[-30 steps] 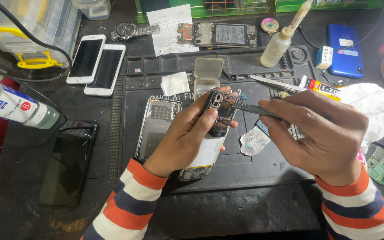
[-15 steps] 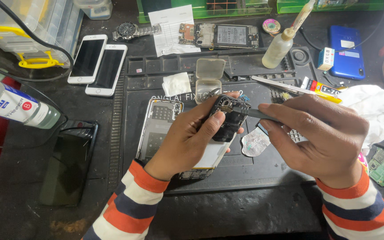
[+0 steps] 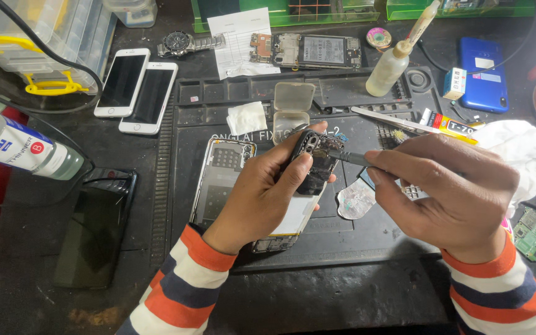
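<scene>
The left hand point(image 3: 268, 192) has tilted the dark phone part point(image 3: 311, 164) up off the opened phone point(image 3: 280, 229), top edge raised, while the right hand point(image 3: 448, 192) keeps its tool point(image 3: 352, 158) at that edge.

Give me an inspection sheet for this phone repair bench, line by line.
Surface: dark repair mat on a black, scuffed bench.
Job's things: left hand holds a small dark phone part above an opened phone; right hand puts a thin tool to the part.
Clutter: a phone back frame, two white phones, a black phone, a blue phone, a wristwatch, a squeeze bottle, tweezers, a glue tube, white tissue.
Fingers: both hands closed on their items.
Cables: black cable across a clear plastic box.
Surroundings: green trays at the far edge.
</scene>
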